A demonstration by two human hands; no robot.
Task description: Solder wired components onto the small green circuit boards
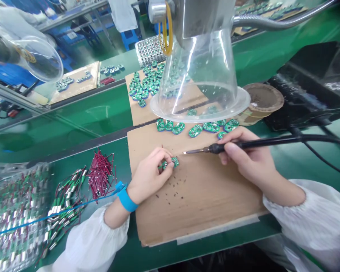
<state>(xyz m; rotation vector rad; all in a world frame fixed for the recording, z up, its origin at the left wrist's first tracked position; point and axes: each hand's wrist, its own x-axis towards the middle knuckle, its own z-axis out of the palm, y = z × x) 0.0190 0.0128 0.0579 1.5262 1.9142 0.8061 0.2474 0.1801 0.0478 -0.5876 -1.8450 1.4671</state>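
My left hand point(151, 173), with a blue strap point(126, 197) at the wrist, is closed on a small green circuit board point(175, 161) over the cardboard sheet point(209, 200). The fingers cover part of that board. In my right hand point(246, 158) is a soldering iron point(215, 148), held like a pen. Its tip points left and sits a little above and to the right of the board, apart from it. Behind the iron lie several more green circuit boards point(195, 131). Small dark specks point(175, 194) are scattered on the cardboard near my left hand.
A clear fume hood point(200, 75) hangs over the far cardboard. At left lie dark red wires point(100, 173), metal-ended parts with green wires point(65, 204) and a plastic tray point(17, 219). A round tub point(262, 100) stands at right; the iron's black cable point(314, 139) trails right.
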